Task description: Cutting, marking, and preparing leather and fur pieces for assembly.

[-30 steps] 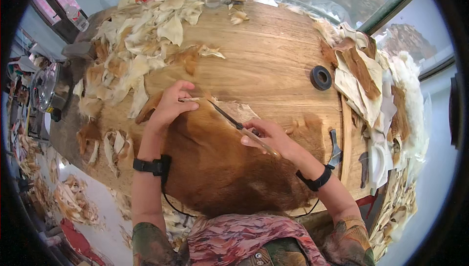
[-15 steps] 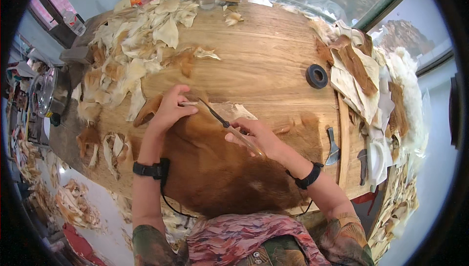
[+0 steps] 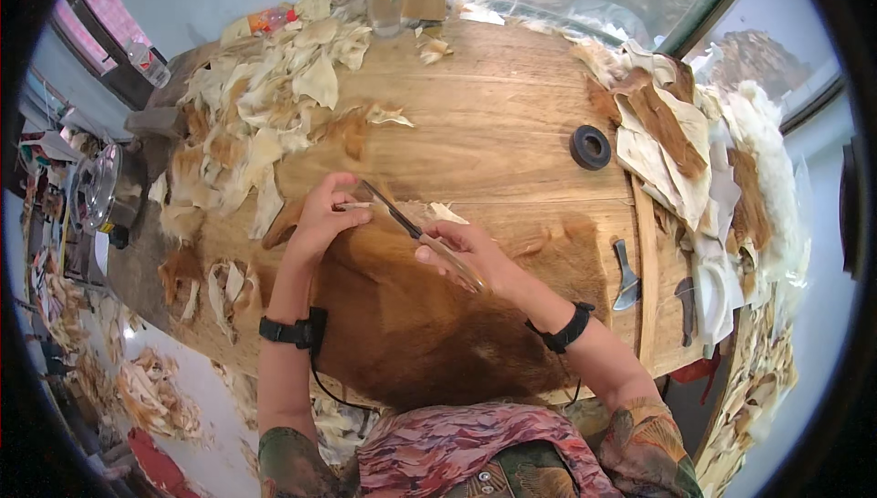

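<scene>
A large brown fur pelt (image 3: 438,324) lies fur side up on the wooden table in front of me, reaching to its near edge. My left hand (image 3: 324,215) is closed at the pelt's far left edge, pinching a pale strip of its rim between thumb and fingers. In my right hand (image 3: 464,256) is a slim knife (image 3: 393,210), gripped by its light brown handle. Its narrow dark blade slants up and left, the tip close to my left fingertips. Whether the blade touches the hide I cannot tell. Black straps with cords circle both wrists.
Pale and tan hide scraps (image 3: 274,78) are heaped at the far left. A black ring-shaped roll (image 3: 579,153) and a flat metal scraper (image 3: 626,286) lie to the right, near a wooden strip (image 3: 645,279). More pelts (image 3: 671,151) pile beyond. A clear jar (image 3: 384,9) stands at the back.
The knife's tip has shifted slightly up and left, nearer my left fingers. My left hand keeps its pinch on the pelt's edge. The whole view has moved a little.
</scene>
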The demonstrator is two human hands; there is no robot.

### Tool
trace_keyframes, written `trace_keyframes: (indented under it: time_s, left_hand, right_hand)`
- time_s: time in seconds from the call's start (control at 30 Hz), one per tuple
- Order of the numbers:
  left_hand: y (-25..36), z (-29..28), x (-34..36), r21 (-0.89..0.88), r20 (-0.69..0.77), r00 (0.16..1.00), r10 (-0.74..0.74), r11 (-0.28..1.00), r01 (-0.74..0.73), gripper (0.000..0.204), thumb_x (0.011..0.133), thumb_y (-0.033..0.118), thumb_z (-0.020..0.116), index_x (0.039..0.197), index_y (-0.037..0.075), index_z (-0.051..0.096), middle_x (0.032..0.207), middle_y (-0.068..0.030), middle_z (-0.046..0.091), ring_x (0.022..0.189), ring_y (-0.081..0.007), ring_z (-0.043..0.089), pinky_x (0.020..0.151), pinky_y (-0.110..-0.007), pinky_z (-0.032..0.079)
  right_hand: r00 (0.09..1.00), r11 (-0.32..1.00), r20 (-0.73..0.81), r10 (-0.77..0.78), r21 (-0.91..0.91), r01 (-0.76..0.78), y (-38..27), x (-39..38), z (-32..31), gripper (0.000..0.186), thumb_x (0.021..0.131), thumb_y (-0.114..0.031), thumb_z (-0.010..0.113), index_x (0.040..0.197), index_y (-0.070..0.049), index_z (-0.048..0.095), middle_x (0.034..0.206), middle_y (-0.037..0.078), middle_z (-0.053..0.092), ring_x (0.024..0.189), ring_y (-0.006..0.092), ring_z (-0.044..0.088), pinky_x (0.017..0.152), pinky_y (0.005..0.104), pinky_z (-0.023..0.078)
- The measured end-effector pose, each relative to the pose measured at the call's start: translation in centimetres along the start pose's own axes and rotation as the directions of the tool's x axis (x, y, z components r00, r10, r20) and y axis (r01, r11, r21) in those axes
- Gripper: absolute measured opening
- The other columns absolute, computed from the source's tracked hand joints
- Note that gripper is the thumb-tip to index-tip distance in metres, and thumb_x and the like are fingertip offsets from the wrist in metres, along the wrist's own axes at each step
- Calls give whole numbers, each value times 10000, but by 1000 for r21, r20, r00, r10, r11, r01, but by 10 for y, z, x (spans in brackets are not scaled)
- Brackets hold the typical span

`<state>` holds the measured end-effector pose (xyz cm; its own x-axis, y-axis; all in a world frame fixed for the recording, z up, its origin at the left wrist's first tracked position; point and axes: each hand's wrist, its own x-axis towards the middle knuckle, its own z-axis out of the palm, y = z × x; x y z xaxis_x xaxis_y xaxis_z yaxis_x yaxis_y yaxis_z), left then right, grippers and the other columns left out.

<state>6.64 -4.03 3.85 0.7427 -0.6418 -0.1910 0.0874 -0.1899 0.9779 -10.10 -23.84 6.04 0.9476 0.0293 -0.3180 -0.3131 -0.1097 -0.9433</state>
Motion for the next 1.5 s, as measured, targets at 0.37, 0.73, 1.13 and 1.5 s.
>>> trace_keyframes:
  time_s: [0.37,0.73,1.13,1.5]
  left_hand:
    - [13,18,-5,-145,-8,1000,-3,989,1,502,783,10,700,1238,49,493,902,-40,629,826,-108,600,741,-233,469]
    - [-22,14,11,239,83,992,95,964,-112,178,823,133,687,934,6,629,771,-19,611,732,-75,532,663,-242,432]
    - [-6,37,24,513,17,982,190,841,-171,248,810,229,692,943,25,644,844,-123,670,761,-239,636,699,-356,484]
    - [28,43,75,508,-53,989,141,856,-95,209,741,186,728,858,19,682,755,-128,675,689,-233,650,627,-348,492]
  right_hand:
    - [994,978,-37,106,186,-98,-4,5,1,481,859,-455,692,1103,-52,598,691,-14,545,539,50,519,440,194,400]
    - [994,845,11,112,525,-101,13,-7,-14,421,970,-437,507,1096,-38,549,755,33,612,555,83,571,424,212,432]
    - [946,917,156,284,242,-316,23,-131,-57,572,908,-542,570,1206,-54,554,866,31,624,682,50,564,544,171,431]
    - [987,944,-156,39,-319,-88,-12,-109,-25,754,715,-571,760,1211,-37,569,898,128,628,814,255,645,743,365,516]
